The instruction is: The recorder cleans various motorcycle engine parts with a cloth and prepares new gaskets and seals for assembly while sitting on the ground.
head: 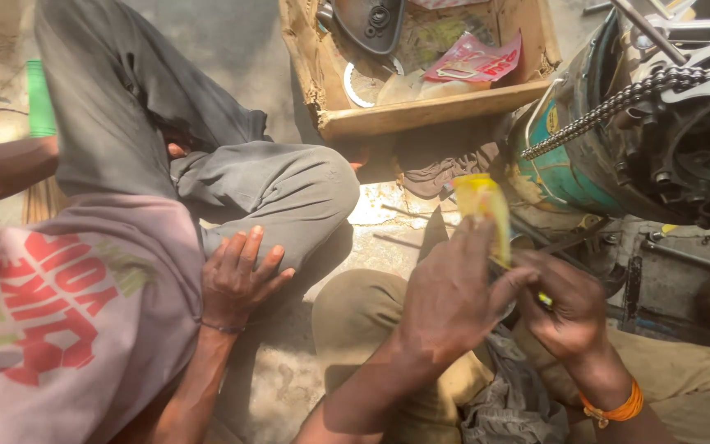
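**Two hands on a yellow packet beside an engine**

Head view: The left hand (447, 298) sits just right of centre, seen from the back, fingers curled round the lower part of a yellow packet (485, 215). The packet sticks up toward 12 o'clock from the hand; its top is blurred and its lower end is hidden behind the knuckles. The right hand (566, 306), at 3 o'clock from the left one and touching it, is closed in a pinch at the packet's bottom edge; what its fingertips hold is too small and shaded to make out. An orange band (615, 407) circles that wrist.

At 1 to 3 o'clock stands a greasy engine (618, 148) with a chain (618, 103) across it, cut off by the frame's right edge. At 12 o'clock a wooden box (421, 115) holds a red packet (474, 59) and dark parts, its top cut off.

At 9 o'clock another person squats in grey trousers (273, 185), one hand (236, 275) resting by the knee; their head is outside the frame.
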